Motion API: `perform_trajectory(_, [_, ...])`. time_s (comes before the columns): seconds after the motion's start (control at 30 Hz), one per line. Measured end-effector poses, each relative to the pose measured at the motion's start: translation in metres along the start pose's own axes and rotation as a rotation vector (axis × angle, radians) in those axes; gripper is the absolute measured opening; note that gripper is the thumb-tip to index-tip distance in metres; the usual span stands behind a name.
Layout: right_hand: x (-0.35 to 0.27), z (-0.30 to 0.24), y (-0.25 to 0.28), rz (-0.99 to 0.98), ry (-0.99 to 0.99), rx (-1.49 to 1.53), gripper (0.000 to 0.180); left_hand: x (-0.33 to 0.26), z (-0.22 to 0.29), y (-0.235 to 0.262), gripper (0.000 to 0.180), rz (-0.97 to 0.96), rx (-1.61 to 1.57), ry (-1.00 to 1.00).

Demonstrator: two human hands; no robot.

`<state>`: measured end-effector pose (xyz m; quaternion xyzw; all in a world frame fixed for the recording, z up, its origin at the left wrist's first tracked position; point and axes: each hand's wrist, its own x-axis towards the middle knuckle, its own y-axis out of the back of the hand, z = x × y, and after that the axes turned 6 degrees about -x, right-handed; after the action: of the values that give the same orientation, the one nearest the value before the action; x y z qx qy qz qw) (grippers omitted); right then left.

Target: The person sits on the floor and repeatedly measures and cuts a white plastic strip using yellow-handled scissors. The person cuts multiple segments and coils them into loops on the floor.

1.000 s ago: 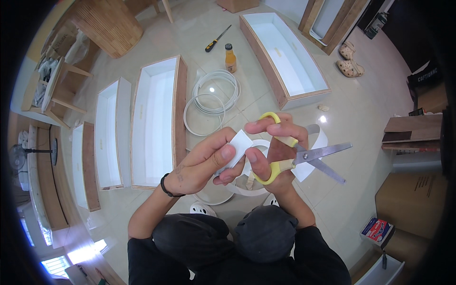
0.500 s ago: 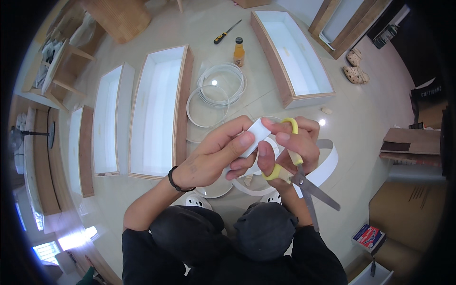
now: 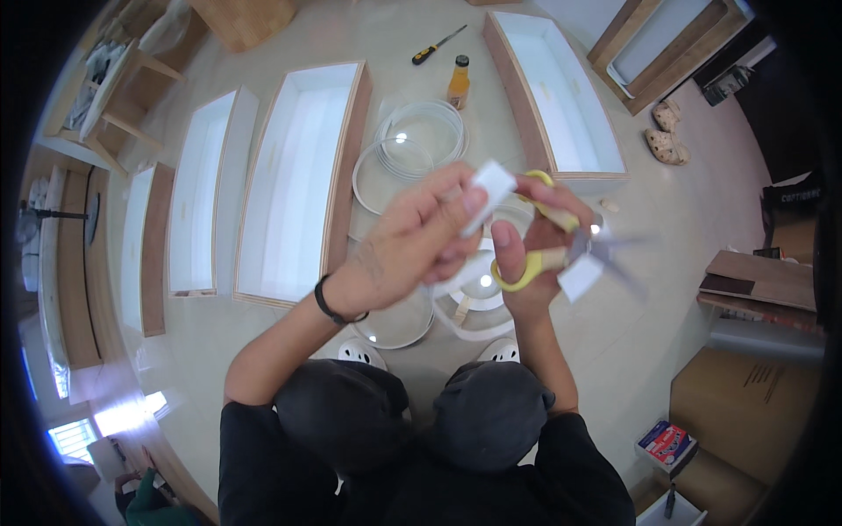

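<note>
Left hand (image 3: 412,241) fingers pinch white strip (image 3: 493,186), end tilted up-right. Right hand (image 3: 535,250) grips yellow-handled scissors (image 3: 561,254); blades point right, blurred, spread unclear. White piece (image 3: 581,277) at the blades. Open white drawer boxes (image 3: 298,175) on the floor, far left, hold nothing visible. White coil (image 3: 412,145) beyond.

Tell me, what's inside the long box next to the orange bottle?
The long box beside the orange bottle shows only bare white lining. Its nearest corner hides behind the right hand and yellow-handled scissors.
</note>
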<state>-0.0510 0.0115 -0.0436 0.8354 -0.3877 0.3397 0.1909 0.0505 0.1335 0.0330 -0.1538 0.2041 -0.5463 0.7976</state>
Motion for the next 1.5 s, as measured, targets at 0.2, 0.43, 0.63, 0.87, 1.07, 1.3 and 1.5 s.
perform_trajectory(0.2, [-0.041,0.036,0.004,-0.506,-0.209,-0.125,0.056,0.002,0.025,0.022,0.028,0.261,-0.076,-0.216])
perform_trajectory(0.43, [-0.082,0.036,0.005,-0.408,-0.446,0.267,0.053,0.027,0.051,0.055,0.023,0.290,-0.129,-0.194])
perform_trajectory(0.63, [-0.092,0.009,0.029,-0.146,-0.072,-0.035,0.027,0.075,0.044,0.054,0.019,0.497,-0.250,-0.345])
perform_trajectory(0.87, [-0.137,0.043,0.004,-0.110,-0.293,-0.425,0.049,0.122,0.037,0.051,0.017,0.502,-0.342,-0.407])
perform_trajectory(1.07, [-0.129,0.087,-0.024,0.070,-0.383,-0.513,0.059,0.116,0.033,0.016,0.020,0.629,-0.419,-0.311])
perform_trajectory(1.3, [-0.139,0.101,-0.028,0.101,-0.248,-0.097,0.036,0.123,0.032,0.042,0.020,0.655,-0.486,-0.333])
perform_trajectory(1.5, [-0.157,0.032,0.035,-0.226,-0.409,-0.112,0.043,0.104,0.020,0.058,0.018,0.693,-0.335,-0.384])
